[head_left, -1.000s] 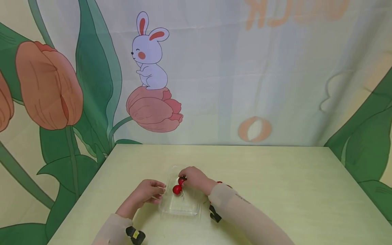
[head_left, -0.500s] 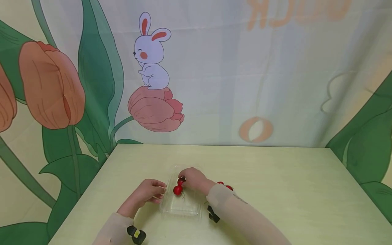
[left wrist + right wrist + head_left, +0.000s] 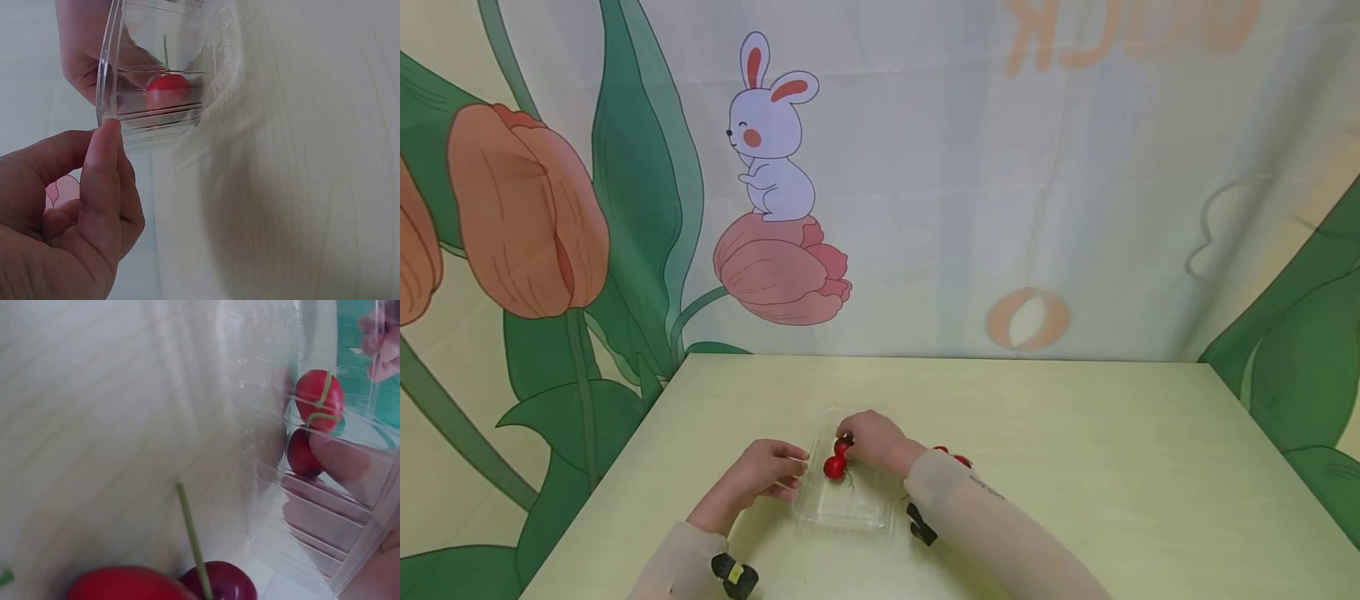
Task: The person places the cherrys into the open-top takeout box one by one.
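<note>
A clear plastic box [image 3: 842, 512] with raised walls stands on the table between both hands. My left hand [image 3: 767, 468] is at its left side; in the left wrist view the thumb and forefinger pinch the rim. Reaching in from the other side, my right hand [image 3: 874, 435] holds a dark red cherry [image 3: 304, 453] between its fingers, low inside the box. Right beside that one lies a brighter red cherry [image 3: 834, 467], its green stem showing through the wall in the right wrist view. The right fingertips are partly hidden behind the fruit.
Outside the box, by the right forearm, more cherries lie on the table: a bright red cherry [image 3: 128, 584] and a dark cherry [image 3: 220, 581] with an upright stem. The right sleeve [image 3: 992, 517] partly covers them in the head view. A printed curtain [image 3: 910, 167] hangs behind the table.
</note>
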`<action>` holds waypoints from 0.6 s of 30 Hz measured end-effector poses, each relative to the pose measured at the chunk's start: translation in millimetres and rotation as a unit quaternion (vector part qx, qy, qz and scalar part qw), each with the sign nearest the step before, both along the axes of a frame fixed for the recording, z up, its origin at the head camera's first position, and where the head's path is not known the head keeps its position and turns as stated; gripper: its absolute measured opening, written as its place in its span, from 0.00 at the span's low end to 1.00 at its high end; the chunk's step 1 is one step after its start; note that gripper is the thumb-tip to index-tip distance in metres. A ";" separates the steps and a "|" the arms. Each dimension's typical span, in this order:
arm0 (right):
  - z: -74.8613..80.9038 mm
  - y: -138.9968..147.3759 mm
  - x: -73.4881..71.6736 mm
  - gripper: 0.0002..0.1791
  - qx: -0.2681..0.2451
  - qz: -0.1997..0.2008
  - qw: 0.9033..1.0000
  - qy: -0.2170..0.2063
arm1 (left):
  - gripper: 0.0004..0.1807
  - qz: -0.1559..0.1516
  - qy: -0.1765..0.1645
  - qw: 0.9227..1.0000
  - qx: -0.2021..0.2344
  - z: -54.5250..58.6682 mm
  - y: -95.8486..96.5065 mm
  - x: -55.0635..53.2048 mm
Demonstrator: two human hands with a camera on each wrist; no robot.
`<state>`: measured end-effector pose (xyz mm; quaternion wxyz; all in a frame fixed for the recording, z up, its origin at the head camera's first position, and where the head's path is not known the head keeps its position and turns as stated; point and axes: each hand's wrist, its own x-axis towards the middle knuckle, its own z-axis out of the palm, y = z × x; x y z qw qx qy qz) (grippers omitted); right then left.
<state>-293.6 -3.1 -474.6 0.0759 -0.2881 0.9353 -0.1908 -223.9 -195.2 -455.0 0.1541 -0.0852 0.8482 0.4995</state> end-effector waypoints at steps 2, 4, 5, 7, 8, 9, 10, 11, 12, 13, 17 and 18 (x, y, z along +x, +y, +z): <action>0.7 0.3 0.0 0.13 -0.002 0.000 1.000 -0.004 | 0.14 0.003 -0.001 1.000 0.001 -0.1 0.4 -0.2; 1.5 0.6 -0.2 0.13 -0.004 0.001 1.000 -0.008 | 0.14 0.005 -0.002 1.000 0.001 -0.4 0.8 -0.4; 1.8 0.7 -0.4 0.13 -0.005 0.001 1.000 -0.010 | 0.14 0.005 -0.002 1.000 0.001 -0.4 1.0 -0.5; 2.4 0.9 -0.7 0.14 -0.006 0.002 1.000 -0.011 | 0.14 0.005 -0.002 1.000 0.002 -0.3 1.4 -0.4; 2.8 0.9 -0.8 0.14 -0.006 0.002 1.000 -0.014 | 0.15 0.003 -0.002 1.000 0.001 0.0 1.5 -0.3; 3.2 0.9 -1.1 0.14 -0.006 0.002 1.000 -0.016 | 0.15 0.004 -0.002 1.000 0.001 0.1 1.6 -0.3; 3.6 1.1 -1.1 0.14 -0.006 0.002 1.000 -0.018 | 0.15 0.005 -0.003 1.000 0.002 0.1 1.6 -0.4; 3.7 1.1 -1.2 0.14 -0.007 0.002 1.000 -0.020 | 0.15 0.005 -0.003 1.000 0.002 0.0 1.6 -0.7; 4.2 1.2 -1.2 0.14 -0.007 0.002 1.000 -0.021 | 0.15 0.005 -0.004 1.000 0.001 0.1 1.6 -0.7; 4.7 1.3 -1.2 0.14 -0.006 0.002 1.000 -0.022 | 0.15 0.006 -0.004 1.000 0.001 0.0 1.6 -0.9; 6.2 1.2 -1.5 0.15 -0.011 0.003 0.999 -0.032 | 0.15 0.008 -0.005 1.000 -0.001 -0.1 1.6 -1.4; 6.8 1.2 -1.5 0.15 -0.012 0.004 0.999 -0.034 | 0.15 0.008 -0.006 1.000 -0.002 0.1 1.6 -1.1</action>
